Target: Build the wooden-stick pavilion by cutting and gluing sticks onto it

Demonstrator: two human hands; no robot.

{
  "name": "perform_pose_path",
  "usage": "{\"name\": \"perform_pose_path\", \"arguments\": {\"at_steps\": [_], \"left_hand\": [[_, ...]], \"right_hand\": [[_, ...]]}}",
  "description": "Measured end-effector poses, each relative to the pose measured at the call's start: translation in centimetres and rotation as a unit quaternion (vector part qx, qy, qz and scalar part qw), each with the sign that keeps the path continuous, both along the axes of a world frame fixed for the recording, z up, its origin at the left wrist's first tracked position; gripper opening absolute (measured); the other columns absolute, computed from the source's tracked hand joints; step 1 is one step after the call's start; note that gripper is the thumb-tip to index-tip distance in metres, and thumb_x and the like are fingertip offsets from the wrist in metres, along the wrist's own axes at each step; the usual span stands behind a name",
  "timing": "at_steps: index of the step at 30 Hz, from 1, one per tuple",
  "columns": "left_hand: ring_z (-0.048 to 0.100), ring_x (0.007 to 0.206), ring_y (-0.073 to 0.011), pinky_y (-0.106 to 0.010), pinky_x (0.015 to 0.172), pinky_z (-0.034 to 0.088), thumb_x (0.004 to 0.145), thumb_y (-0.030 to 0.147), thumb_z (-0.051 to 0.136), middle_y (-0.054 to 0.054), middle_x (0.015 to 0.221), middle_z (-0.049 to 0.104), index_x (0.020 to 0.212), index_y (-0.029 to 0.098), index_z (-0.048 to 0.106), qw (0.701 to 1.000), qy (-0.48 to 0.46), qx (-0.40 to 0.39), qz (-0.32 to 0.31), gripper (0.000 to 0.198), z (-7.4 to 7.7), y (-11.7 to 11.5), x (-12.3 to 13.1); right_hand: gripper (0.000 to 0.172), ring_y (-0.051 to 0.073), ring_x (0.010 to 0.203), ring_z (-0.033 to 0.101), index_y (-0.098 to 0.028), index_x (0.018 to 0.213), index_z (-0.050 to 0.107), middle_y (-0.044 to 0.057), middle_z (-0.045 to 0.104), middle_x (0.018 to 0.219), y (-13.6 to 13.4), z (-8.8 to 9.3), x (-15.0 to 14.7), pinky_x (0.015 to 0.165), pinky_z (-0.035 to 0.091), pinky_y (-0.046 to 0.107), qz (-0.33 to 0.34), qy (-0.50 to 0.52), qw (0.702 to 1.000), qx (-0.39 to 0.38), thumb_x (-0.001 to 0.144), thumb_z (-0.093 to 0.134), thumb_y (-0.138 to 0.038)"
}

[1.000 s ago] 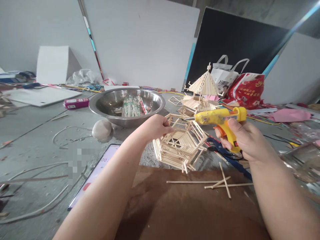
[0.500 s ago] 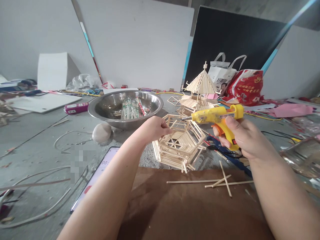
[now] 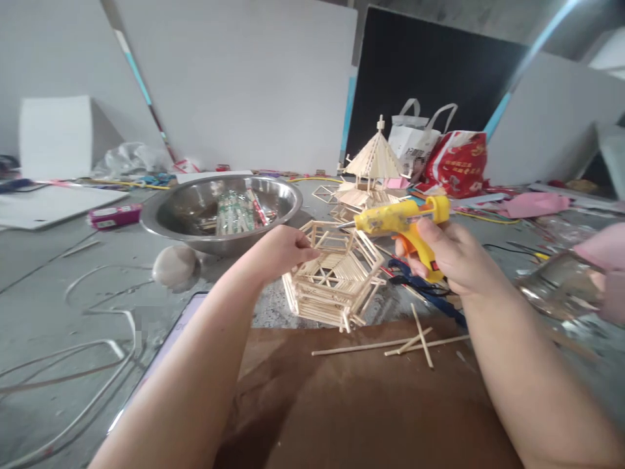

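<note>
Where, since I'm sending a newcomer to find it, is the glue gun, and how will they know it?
Start at the black board at the back, then come forward past the red bag to the person's right hand. That hand grips the glue gun, its nozzle pointing left. Its yellow body and orange trigger set it apart from the pale stick frame nearby.

Glossy red printed bag (image 3: 461, 168) stood before rectangular black panel (image 3: 430, 68), oblong purple packet (image 3: 115, 217) lay beside round steel basin (image 3: 208, 245)
</note>
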State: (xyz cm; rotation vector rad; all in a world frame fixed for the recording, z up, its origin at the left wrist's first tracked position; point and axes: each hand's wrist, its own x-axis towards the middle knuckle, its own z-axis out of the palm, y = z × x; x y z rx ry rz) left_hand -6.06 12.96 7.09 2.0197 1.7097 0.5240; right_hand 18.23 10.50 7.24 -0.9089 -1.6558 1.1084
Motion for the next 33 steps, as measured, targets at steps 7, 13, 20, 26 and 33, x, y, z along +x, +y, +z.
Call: {"name": "perform_pose_path", "arguments": {"at_steps": [7, 13, 20, 26, 33], "left_hand": [[0.034, 0.041, -0.0089, -0.022, 0.041, 0.025, 0.06, 0.049, 0.053, 0.003, 0.044, 0.042, 0.057, 0.018, 0.055, 0.999, 0.045, -0.018, 0.008, 0.031, 0.15, 0.7, -0.02], [0.031, 0.038, -0.008, -0.022, 0.039, 0.022, 0.059, 0.047, 0.055, 0.003, 0.041, 0.039, 0.055, 0.019, 0.056, 0.999, 0.037, -0.03, 0.018, 0.028, 0.48, 0.57, 0.19], [0.03, 0.038, -0.0076, -0.022, 0.04, 0.022, 0.059, 0.047, 0.055, 0.004, 0.041, 0.038, 0.055, 0.019, 0.055, 0.999, 0.034, -0.024, 0.019, 0.029, 0.22, 0.67, 0.06], [0.031, 0.04, -0.0081, -0.023, 0.041, 0.021, 0.058, 0.043, 0.055, 0.004, 0.042, 0.04, 0.057, 0.019, 0.057, 1.0, 0.013, -0.016, 0.01, 0.025, 0.09, 0.65, -0.12], [0.029, 0.037, -0.0063, -0.022, 0.04, 0.021, 0.062, 0.044, 0.054, 0.005, 0.042, 0.039, 0.055, 0.018, 0.051, 0.999, -0.035, -0.039, 0.015, 0.027, 0.29, -0.05, -0.11]], "right_hand": [[0.037, 0.004, 0.034, 0.042, -0.017, 0.077, 0.052, 0.0, 0.055, 0.061, 0.49, 0.02, 0.02, 0.03, 0.028, 0.018, -0.001, 0.008, 1.0, 0.026, 0.076, 0.042, -0.052], [0.035, 0.003, 0.034, 0.041, -0.017, 0.078, 0.052, 0.0, 0.056, 0.062, 0.54, 0.11, 0.08, 0.03, 0.027, 0.018, 0.009, 0.012, 0.999, 0.03, 0.077, 0.041, -0.051], [0.036, 0.004, 0.034, 0.041, -0.018, 0.08, 0.052, -0.001, 0.056, 0.062, 0.49, 0.25, 0.09, 0.031, 0.03, 0.018, 0.009, 0.009, 0.999, 0.034, 0.077, 0.041, -0.052], [0.032, 0.005, 0.035, 0.043, -0.018, 0.082, 0.052, -0.001, 0.055, 0.061, 0.52, 0.09, 0.11, 0.031, 0.029, 0.019, 0.019, 0.017, 0.999, 0.026, 0.078, 0.041, -0.048], [0.033, 0.005, 0.035, 0.043, -0.018, 0.079, 0.054, 0.002, 0.057, 0.067, 0.35, -0.18, -0.02, 0.03, 0.029, 0.02, 0.012, 0.014, 1.0, 0.013, 0.078, 0.042, -0.048]]}}
